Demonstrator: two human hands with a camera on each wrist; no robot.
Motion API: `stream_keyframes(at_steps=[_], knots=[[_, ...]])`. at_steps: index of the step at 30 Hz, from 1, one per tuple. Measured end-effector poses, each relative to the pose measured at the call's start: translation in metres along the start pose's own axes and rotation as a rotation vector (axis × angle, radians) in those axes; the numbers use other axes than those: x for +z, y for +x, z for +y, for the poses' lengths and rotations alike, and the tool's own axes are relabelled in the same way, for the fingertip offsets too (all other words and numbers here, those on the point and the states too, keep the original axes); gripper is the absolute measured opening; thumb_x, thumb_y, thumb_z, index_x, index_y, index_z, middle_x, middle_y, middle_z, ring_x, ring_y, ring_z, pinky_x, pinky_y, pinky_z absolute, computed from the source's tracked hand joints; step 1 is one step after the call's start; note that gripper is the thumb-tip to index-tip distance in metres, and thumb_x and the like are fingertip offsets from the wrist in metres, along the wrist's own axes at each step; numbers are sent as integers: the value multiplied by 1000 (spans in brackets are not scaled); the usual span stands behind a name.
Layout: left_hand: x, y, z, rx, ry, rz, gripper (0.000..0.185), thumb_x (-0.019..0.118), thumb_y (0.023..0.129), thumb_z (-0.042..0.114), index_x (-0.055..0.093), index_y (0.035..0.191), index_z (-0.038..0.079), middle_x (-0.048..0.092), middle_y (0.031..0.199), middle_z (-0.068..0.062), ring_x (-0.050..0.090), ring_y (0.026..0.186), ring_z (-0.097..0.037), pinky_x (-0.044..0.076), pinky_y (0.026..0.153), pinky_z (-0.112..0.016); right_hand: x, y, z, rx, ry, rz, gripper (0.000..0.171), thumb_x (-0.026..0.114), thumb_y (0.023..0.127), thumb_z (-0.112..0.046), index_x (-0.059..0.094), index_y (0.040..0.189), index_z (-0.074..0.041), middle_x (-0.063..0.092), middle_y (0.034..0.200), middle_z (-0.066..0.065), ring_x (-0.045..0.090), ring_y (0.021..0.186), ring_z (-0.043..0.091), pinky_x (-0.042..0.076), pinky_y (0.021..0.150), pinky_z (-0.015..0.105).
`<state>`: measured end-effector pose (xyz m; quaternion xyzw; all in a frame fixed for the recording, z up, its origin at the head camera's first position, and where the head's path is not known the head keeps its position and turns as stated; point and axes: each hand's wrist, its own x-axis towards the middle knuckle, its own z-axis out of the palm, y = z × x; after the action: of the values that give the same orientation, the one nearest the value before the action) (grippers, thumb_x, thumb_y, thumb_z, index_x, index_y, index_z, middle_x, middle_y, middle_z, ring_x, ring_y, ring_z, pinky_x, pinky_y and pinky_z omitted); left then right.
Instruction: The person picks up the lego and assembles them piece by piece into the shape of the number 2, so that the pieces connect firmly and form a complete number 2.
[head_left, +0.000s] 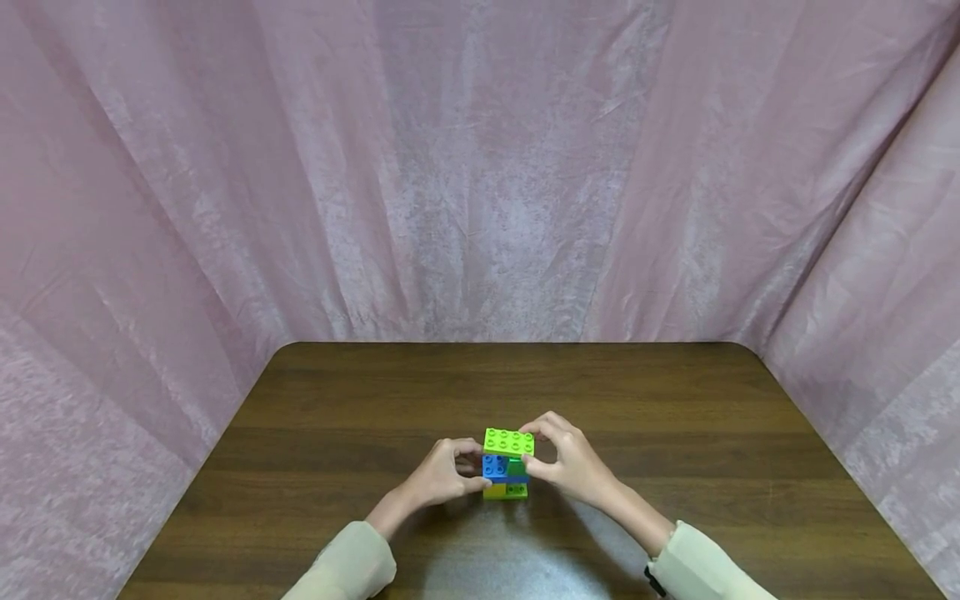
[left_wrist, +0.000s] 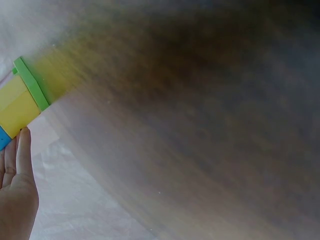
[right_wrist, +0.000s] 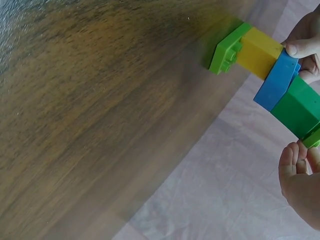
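Note:
A small brick stack [head_left: 506,465] stands on the wooden table [head_left: 675,417]. A lime green brick [head_left: 508,441] tops it, over a blue brick [head_left: 494,467] and a dark green one [head_left: 517,468]; a yellow brick [head_left: 495,492] is at the bottom. My left hand [head_left: 474,468] grips the stack from the left at the blue brick. My right hand [head_left: 536,454] holds it from the right, fingers curled over the lime brick's end, thumb lower. The right wrist view shows a green plate [right_wrist: 227,49] under the yellow brick [right_wrist: 257,52], then blue [right_wrist: 277,82] and dark green [right_wrist: 300,107].
Pink cloth [head_left: 480,167] hangs behind and on both sides of the table. The table's rounded far corners lie at the cloth. Cream sleeves [head_left: 352,567] cover both forearms near the front edge. Nothing else lies on the wood.

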<state>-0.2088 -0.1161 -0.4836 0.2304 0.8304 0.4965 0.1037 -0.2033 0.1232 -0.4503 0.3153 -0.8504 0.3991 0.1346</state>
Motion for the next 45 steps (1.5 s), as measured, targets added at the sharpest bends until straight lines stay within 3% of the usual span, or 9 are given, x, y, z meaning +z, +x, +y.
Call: stream_keyframes(at_steps=[5,13,31,36,45], knots=[[0,-1,-1,9,3,5,34,78,80,8,67,110,-5,71,101,-15,68,94,-21,60,82,-29,-2,0,-2,11,10,-35,28,72,80,-9,66,107,-5,65,101,2,62,90,21,56,78,37],[-1,-2,0,18,-21,6,35,77,80,5,66,111,-6,70,102,-16,68,93,-20,60,82,-28,-7,2,-4,-16,-26,-119,31,71,83,-11,64,113,-6,63,105,1,61,96,20,56,83,35],[-1,-2,-1,16,-56,-2,35,77,79,4,66,110,-7,70,102,-18,68,92,-15,59,82,-25,-10,2,2,-65,-16,-139,32,72,83,-11,65,114,-6,63,105,2,61,95,24,54,83,32],[0,0,-3,28,-61,-2,35,77,79,3,66,109,-9,70,100,-20,68,92,-17,60,82,-27,-12,5,3,-78,-20,-166,31,71,84,-10,66,114,-4,62,101,2,60,92,18,55,81,33],[-1,1,1,-2,-60,-12,36,78,79,5,67,111,-6,69,103,-17,69,96,-21,59,83,-27,-17,8,1,-87,-25,-187,30,72,84,-11,66,111,-1,62,101,5,60,90,23,55,77,30]])
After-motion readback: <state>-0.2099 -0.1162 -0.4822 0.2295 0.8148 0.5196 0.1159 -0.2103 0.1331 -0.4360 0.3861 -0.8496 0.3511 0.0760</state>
